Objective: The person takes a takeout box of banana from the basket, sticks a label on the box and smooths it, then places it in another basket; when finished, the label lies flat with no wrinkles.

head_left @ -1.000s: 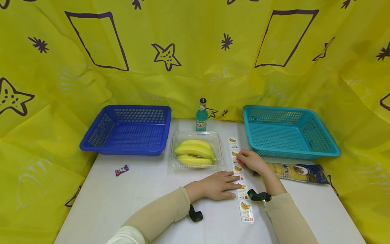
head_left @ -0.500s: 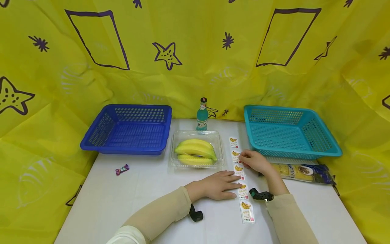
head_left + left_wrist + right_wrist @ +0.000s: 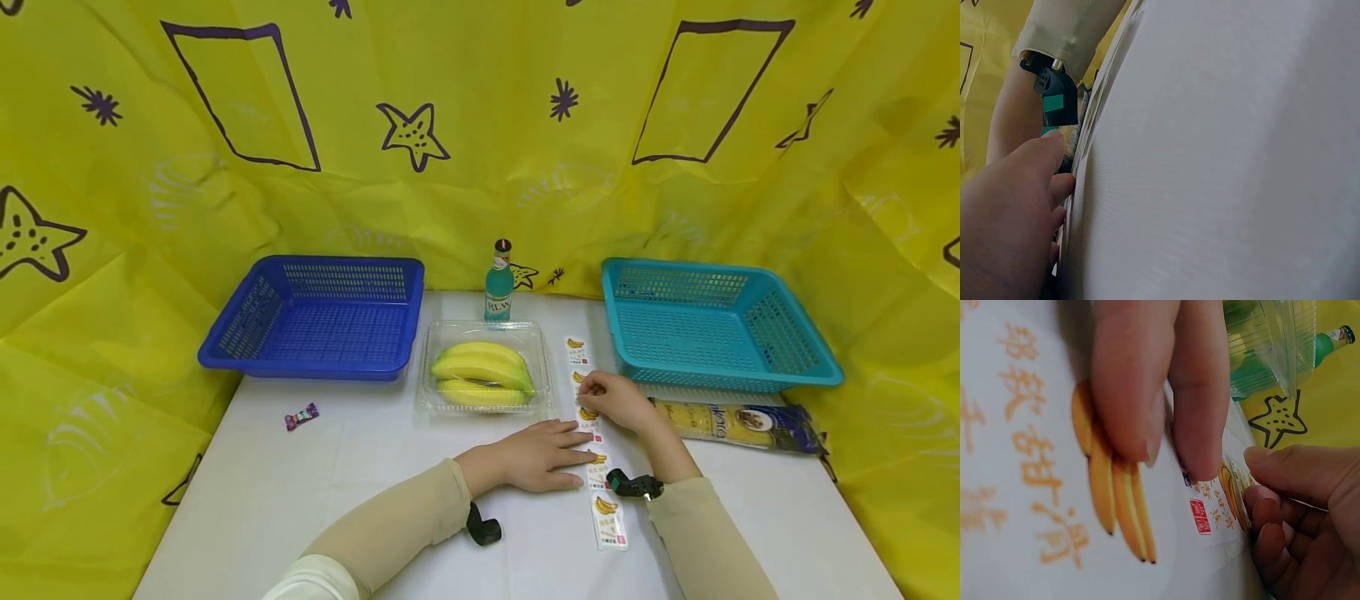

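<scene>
The left hand (image 3: 1010, 219) occupies the lower left, its thumb uppermost and the fingers partly hidden beneath it, with visible fingertips (image 3: 1063, 182) at the edge of the white worktop (image 3: 1222, 156), which fills most of the right side. Above the hand, the other forearm (image 3: 1010, 119) extends down from a beige sleeve (image 3: 1072, 31) and carries a dark wrist-mounted device (image 3: 1066, 112) with a green patch (image 3: 1054, 102). A yellow backdrop (image 3: 975, 125) lies behind at far left.

The 5 labels (image 3: 609, 527) were white, with yellow bananas (image 3: 1102, 487), orange writing (image 3: 1035, 475) and little red squares (image 3: 1200, 517). The bench (image 3: 247, 500) was white. 1 basket (image 3: 300, 371) was blue, the other basket (image 3: 705, 379) blue-green. The yellow curtain (image 3: 480, 67) had purple stars (image 3: 415, 137) and boxes (image 3: 246, 96).
</scene>
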`<state>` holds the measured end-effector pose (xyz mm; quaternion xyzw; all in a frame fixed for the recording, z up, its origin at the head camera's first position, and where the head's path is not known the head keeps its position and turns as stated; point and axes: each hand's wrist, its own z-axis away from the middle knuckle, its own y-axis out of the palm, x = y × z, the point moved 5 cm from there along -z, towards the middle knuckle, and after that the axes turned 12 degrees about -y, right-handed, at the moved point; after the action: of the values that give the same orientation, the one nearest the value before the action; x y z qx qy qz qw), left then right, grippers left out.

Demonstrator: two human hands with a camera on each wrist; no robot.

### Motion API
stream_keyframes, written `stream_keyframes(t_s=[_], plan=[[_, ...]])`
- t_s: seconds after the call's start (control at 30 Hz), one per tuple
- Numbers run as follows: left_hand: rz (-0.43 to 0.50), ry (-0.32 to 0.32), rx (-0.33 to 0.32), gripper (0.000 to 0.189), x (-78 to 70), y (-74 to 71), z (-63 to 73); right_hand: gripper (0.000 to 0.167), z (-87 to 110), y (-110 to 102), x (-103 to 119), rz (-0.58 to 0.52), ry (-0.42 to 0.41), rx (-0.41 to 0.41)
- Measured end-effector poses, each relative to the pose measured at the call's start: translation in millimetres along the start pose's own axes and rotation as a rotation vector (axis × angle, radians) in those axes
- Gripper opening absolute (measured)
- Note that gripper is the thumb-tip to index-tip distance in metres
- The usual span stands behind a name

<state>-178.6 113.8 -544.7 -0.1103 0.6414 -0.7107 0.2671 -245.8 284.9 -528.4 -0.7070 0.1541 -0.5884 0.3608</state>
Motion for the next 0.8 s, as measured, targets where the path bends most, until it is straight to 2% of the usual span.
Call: stream_keyframes(t_s=[0.63,0.8], plan=[[-0.042,-0.007,0.0,0.055,0.2,6.1,-2.8,0.01,-0.5,5.4,-2.2,0.124,-0.038,-0.03],[-0.033,-0.019,0.009,0.056,0.7,5.6,-2.9,0.01,-0.7,5.6,-2.5,0.133,-0.021,-0.027]])
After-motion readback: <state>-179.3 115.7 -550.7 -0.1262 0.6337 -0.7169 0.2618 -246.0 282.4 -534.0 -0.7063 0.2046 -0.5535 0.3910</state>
